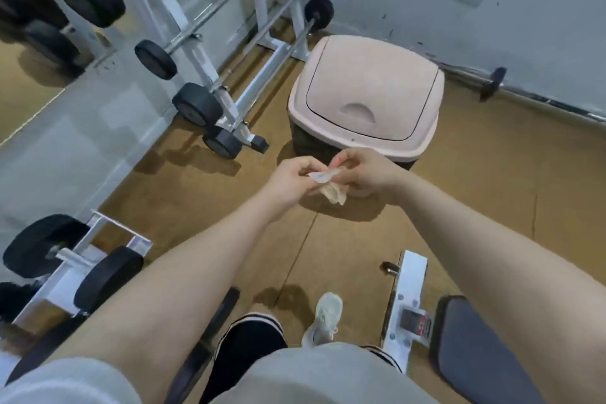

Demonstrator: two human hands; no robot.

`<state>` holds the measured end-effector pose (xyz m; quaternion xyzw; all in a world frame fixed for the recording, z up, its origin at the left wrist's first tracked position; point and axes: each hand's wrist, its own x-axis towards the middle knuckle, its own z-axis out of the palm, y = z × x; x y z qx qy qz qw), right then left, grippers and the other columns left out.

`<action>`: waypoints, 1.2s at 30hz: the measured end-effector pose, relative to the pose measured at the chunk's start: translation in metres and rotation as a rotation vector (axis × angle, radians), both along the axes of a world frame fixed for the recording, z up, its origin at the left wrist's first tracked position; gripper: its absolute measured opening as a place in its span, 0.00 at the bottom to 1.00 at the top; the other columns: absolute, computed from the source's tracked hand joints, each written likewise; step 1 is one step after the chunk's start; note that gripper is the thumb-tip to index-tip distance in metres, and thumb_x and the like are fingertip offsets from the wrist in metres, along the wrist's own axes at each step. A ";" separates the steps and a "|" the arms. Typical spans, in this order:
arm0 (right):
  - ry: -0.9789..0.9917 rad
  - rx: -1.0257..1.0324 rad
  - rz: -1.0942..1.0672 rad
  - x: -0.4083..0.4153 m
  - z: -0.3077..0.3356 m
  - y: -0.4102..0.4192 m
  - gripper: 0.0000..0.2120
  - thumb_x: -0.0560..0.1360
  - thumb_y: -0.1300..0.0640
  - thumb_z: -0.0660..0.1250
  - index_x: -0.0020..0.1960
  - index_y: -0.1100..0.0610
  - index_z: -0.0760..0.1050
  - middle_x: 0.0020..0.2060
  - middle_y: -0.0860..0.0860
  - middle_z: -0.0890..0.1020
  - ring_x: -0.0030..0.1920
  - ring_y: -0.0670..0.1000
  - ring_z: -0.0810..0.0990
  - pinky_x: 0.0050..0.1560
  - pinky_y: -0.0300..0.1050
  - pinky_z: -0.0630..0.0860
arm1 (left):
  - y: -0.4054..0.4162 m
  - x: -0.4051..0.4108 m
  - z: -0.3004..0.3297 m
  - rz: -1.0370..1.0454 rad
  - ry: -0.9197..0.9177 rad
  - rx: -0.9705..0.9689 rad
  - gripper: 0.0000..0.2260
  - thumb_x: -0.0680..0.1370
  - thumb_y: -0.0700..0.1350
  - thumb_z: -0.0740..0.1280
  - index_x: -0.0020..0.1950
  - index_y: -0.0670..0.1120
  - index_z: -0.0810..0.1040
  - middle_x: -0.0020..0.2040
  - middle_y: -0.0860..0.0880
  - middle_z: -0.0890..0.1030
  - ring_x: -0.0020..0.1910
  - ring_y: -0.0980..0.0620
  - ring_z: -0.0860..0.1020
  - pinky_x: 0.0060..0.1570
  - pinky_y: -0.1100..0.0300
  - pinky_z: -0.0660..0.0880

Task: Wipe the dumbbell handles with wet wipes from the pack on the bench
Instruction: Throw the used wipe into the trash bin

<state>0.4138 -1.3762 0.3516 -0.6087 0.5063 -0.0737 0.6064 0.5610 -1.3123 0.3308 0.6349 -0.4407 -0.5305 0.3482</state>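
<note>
Both our hands meet in front of us, just short of the pale pink plastic bin with the swing lid (367, 92). Our left hand (292, 179) pinches one end of a crumpled, off-white wet wipe (329, 185), and our right hand (364, 174) pinches the other, so the wipe is bunched between our fingertips with a loose tail hanging below them. Neither hand is free.

We judge this to be the disposal step: the wipe looks used and wadded, and it hangs near the front edge of the bin, whose lid (370, 88) is closed. It could equally be a fresh wipe being unfolded; the blur does not settle it.

No wipe pack shows in view. The dark grey padded worktop (459, 348) of the bench sits at lower right, beside its white steel frame (408, 302), and what we see of the pad carries nothing. Black round-headed dumbbells (72, 267) rest on a white rack at lower left, well apart from the wipe, and more black weights on steel bars (196, 102) stand on the white stand beyond.

If we are discarding, the next move calls for carrying the wipe forward over the lid, pressing the flap inward with one hand and letting go with the other. Then we would turn back to the worktop for a new wipe.
</note>
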 end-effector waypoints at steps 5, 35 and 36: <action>-0.226 0.270 -0.292 -0.007 -0.017 -0.062 0.05 0.73 0.66 0.65 0.43 0.57 0.77 0.39 0.54 0.79 0.40 0.50 0.77 0.45 0.43 0.75 | -0.077 -0.013 -0.011 0.000 -0.038 0.013 0.06 0.75 0.37 0.67 0.43 0.47 0.80 0.40 0.52 0.81 0.39 0.57 0.80 0.36 0.70 0.75; 0.841 -0.520 0.213 -0.021 -0.214 -0.377 0.10 0.75 0.61 0.61 0.56 0.56 0.74 0.55 0.54 0.77 0.58 0.57 0.71 0.50 0.47 0.65 | -0.455 0.030 -0.214 -1.188 -1.168 -0.062 0.25 0.79 0.38 0.52 0.77 0.46 0.51 0.76 0.39 0.40 0.76 0.43 0.44 0.72 0.53 0.45; 0.851 -0.459 0.244 -0.019 -0.219 -0.377 0.12 0.76 0.59 0.61 0.59 0.55 0.73 0.59 0.53 0.75 0.60 0.57 0.70 0.54 0.47 0.66 | -0.457 0.029 -0.215 -1.181 -1.166 -0.059 0.25 0.80 0.38 0.51 0.77 0.47 0.52 0.76 0.40 0.40 0.76 0.43 0.44 0.72 0.53 0.44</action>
